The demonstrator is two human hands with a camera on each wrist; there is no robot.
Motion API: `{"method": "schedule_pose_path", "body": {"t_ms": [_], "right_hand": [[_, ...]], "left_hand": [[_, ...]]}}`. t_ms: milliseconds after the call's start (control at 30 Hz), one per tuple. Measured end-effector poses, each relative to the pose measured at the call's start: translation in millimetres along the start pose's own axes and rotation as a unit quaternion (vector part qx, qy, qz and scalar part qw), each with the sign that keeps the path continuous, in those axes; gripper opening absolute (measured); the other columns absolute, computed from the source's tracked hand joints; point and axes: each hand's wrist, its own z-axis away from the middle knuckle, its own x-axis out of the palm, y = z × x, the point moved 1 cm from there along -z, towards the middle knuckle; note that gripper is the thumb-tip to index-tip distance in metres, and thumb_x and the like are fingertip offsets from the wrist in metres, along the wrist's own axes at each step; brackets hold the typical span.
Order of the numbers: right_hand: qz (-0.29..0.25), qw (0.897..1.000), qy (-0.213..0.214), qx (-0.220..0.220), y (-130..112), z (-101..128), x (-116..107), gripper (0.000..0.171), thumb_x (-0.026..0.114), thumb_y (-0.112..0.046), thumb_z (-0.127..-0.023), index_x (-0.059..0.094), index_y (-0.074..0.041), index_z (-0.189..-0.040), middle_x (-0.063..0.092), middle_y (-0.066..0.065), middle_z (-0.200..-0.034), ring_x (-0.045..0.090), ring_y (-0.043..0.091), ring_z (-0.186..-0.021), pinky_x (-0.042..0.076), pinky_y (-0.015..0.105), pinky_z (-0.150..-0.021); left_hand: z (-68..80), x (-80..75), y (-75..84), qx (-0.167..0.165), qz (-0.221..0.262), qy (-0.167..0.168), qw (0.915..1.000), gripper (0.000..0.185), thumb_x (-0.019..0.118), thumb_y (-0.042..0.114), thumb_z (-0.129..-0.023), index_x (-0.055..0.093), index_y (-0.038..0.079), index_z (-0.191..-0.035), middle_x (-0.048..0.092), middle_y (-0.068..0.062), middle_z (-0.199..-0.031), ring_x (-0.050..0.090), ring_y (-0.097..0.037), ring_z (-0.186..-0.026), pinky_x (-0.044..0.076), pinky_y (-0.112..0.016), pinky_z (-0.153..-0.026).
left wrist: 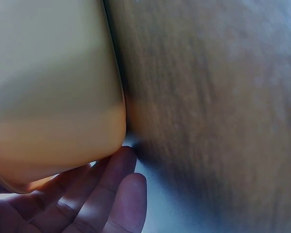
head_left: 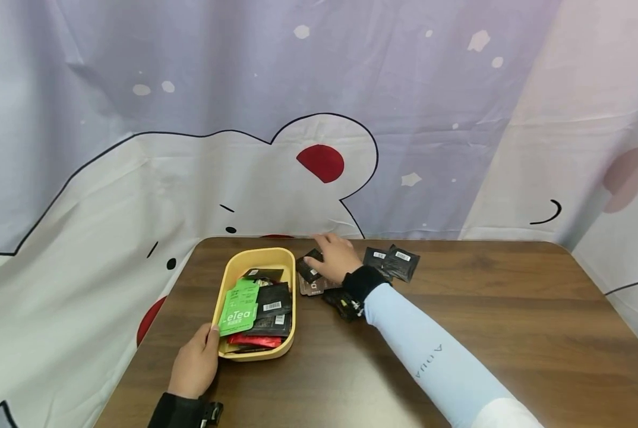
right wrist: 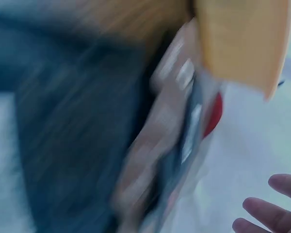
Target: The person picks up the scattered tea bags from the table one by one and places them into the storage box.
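A yellow plastic bin [head_left: 257, 356] holds a green "LeTea" packet [head_left: 240, 309], several black sachets [head_left: 273, 299] and a red packet [head_left: 255, 341]. My left hand [head_left: 195, 362] grips the bin's near left corner, thumb at the rim. In the left wrist view its fingers [left wrist: 94, 199] lie against the outer wall. Right of the bin, my right hand [head_left: 337, 258] reaches over loose packets with fingers spread. Beneath it are a black sachet [head_left: 307, 268] and a grey-brown packet [head_left: 310, 287]. The right wrist view shows the fingers [right wrist: 269, 213] apart, near blurred packets.
Two black sachets [head_left: 401, 263] overlap to the right of my right hand. A dark packet with yellow marks [head_left: 343, 304] lies by the right wrist. Everything stands on a brown wooden table [head_left: 485, 321], with a patterned curtain [head_left: 431, 119] hanging behind its far edge.
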Motion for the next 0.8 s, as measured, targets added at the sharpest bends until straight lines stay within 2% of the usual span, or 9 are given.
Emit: {"method": "schedule_pose_path", "body": {"t_ms": [167, 333, 567, 800], "right_hand": [[0.002, 0.999, 0.009, 0.030, 37, 15, -11, 0.067, 0.059, -0.047, -0.099, 0.043, -0.010, -0.153, 0.047, 0.019, -0.152, 0.044, 0.038, -0.142, 0.032, 0.056, -0.117], [0.018, 0.998, 0.002, 0.060, 73, 33, -24, 0.068, 0.060, -0.043, -0.099, 0.041, -0.006, -0.153, 0.044, 0.024, -0.153, 0.040, 0.042, -0.143, 0.031, 0.060, -0.116], [0.054, 0.995, -0.003, 0.084, 124, 60, -34, 0.068, 0.062, -0.040, -0.099, 0.042, -0.002, -0.152, 0.043, 0.029, -0.151, 0.041, 0.048, -0.139, 0.033, 0.063, -0.113], [0.080, 0.991, -0.048, 0.091, 153, 72, -36, 0.073, 0.064, -0.043, -0.096, 0.041, -0.004, -0.153, 0.041, 0.031, -0.151, 0.042, 0.051, -0.137, 0.035, 0.065, -0.111]], "left_hand": [[0.2, -0.8, 1.0, 0.001, -0.002, -0.003, 1.0000, 0.049, 0.028, 0.038, -0.111, 0.051, 0.002, -0.135, 0.061, -0.012, -0.098, 0.052, -0.022, -0.077, 0.037, -0.034, -0.067], [0.0, 1.9, 1.0, 0.002, 0.010, -0.006, 0.9999, 0.047, 0.027, 0.039, -0.111, 0.052, 0.003, -0.128, 0.053, -0.010, -0.084, 0.046, -0.021, -0.068, 0.033, -0.033, -0.063], [-0.6, 1.7, 2.7, 0.000, 0.013, -0.009, 0.9999, 0.044, 0.028, 0.038, -0.111, 0.051, 0.004, -0.124, 0.047, -0.009, -0.079, 0.043, -0.021, -0.066, 0.031, -0.033, -0.061], [-1.2, -0.1, 0.4, -0.008, 0.009, -0.013, 0.9998, 0.049, 0.026, 0.041, -0.111, 0.051, 0.004, -0.129, 0.053, -0.010, -0.087, 0.047, -0.021, -0.072, 0.033, -0.032, -0.063]]}}
